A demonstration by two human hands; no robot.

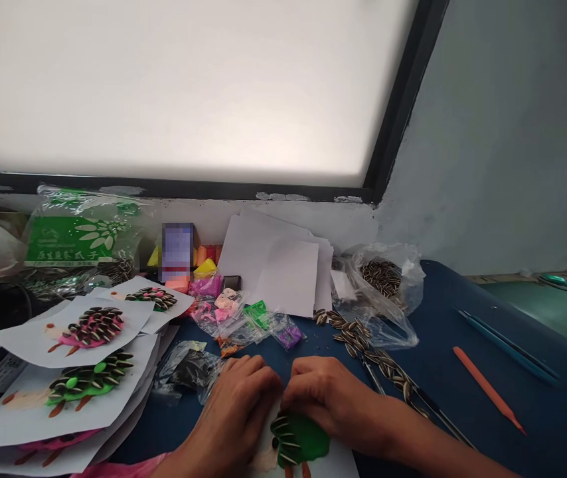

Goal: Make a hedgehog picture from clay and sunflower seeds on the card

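Note:
Over a white paper with a clay hedgehog on it, my two hands work close together. The hedgehog has a green clay body [313,435], a pale face and brown legs, with a row of striped sunflower seeds [287,443] set into its left part. My left hand [243,392] is closed at the paper's upper left, fingers curled inward; whatever it may hold is hidden. Above the green clay, my right hand [326,395] is closed too, its fingertips tucked under and out of sight. Loose sunflower seeds [353,332] lie beyond my right hand.
Finished hedgehog pictures [97,328] are stacked at left. Bagged colored clay [258,315], blank sheets [283,272] and a bag of seeds [383,279] stand along the wall. An orange clay tool [487,388] and blue tweezers [507,345] lie at right.

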